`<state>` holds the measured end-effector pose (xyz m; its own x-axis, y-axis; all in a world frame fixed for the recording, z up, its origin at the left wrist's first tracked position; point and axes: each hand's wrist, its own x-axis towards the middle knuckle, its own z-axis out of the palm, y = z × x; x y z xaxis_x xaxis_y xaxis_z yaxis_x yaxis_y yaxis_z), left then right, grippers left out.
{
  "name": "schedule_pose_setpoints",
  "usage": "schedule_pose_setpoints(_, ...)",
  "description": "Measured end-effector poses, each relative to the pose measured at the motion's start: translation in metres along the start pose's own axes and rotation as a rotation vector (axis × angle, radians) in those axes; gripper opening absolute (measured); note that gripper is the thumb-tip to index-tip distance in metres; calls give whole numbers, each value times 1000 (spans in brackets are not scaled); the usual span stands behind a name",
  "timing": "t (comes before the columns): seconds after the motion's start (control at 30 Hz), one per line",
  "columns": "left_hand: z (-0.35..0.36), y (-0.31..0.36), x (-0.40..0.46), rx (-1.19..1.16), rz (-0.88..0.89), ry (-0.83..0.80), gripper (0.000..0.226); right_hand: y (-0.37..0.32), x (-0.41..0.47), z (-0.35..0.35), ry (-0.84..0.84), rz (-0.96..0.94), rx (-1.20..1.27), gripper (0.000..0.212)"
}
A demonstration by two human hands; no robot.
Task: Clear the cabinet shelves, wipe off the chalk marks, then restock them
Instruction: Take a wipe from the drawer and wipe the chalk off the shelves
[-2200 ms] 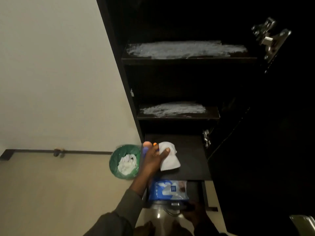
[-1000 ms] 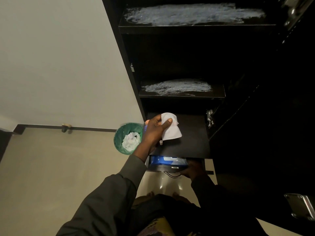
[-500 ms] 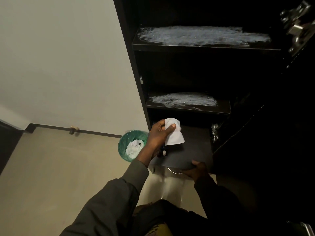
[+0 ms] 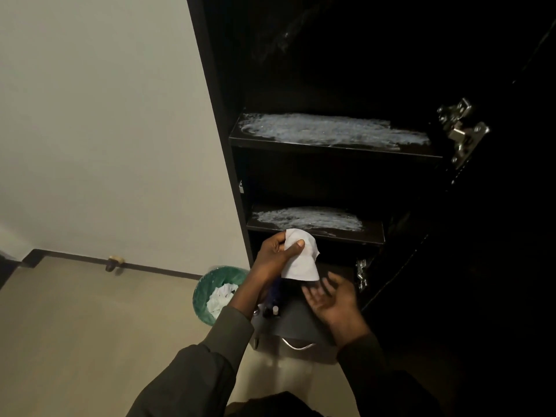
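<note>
White wipe is pinched at its top between the thumb and fingers of the left hand, which has risen since half a second ago so that the cloth's upper edge now overlaps the front lip of the lower chalked shelf; before, it hung lower, in front of the dark bottom shelf. The right hand, which earlier gripped the near edge of that bottom shelf, has let go and now floats palm up just below the wipe, fingers spread and relaxed, holding nothing. The blue packet seen in the drawer two seconds ago is out of sight now; only a curved metal handle shows under the bottom shelf. Both chalk smears are unchanged: a broad one across the upper shelf and a smaller one on the lower shelf. To the left of the cabinet, on the floor near the wall, stands a green bin with crumpled white wipes lying inside it. A few small bottles stand at the left end of the bottom shelf, too dim to make out. Metal hinges gleam on the open door at the right.
</note>
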<state>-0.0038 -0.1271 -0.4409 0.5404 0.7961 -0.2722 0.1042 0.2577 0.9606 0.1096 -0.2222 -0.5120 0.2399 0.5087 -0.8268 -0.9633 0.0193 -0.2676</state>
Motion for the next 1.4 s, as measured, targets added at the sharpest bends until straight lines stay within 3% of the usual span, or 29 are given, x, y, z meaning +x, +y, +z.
schedule_pose_setpoints(0.13, 2, 18, -5, 21, 46, -10, 28, -13, -52, 36, -321, -54, -218, 39)
schedule_pose_setpoints(0.33, -6, 33, -15, 94, 100, -7, 25, -24, -79, 43, -448, -381, -550, 29)
schedule_pose_setpoints(0.5, -19, 41, -9, 163, 120, 21, 24, -33, -81, 50, -327, -531, -650, 38)
schedule_pose_setpoints(0.7, -37, 55, 6, 77, 119, -37, 18, -43, -75, 65, -201, -790, -832, 38)
schedule_pose_setpoints(0.8, -44, 66, 18, 29, 154, -118, 16, -44, -81, 80, -176, -923, -864, 33)
schedule_pose_setpoints(0.9, -51, 76, 28, 70, 220, -213, 18, -44, -94, 95, -281, -1092, -893, 19)
schedule_pose_setpoints(1.0, -60, 77, 34, 97, 218, -410, 37, -40, -106, 105, -271, -1214, -881, 17)
schedule_pose_setpoints(1.1, -58, 73, 36, 127, 218, -499, 45, -37, -110, 105, -290, -1192, -909, 12)
schedule_pose_setpoints(1.27, -58, 71, 44, 31, 219, -371, 53, -32, -111, 96, -309, -1165, -900, 21)
schedule_pose_setpoints(1.4, -61, 73, 45, -82, 140, -442, 51, -37, -113, 91, -290, -1137, -888, 24)
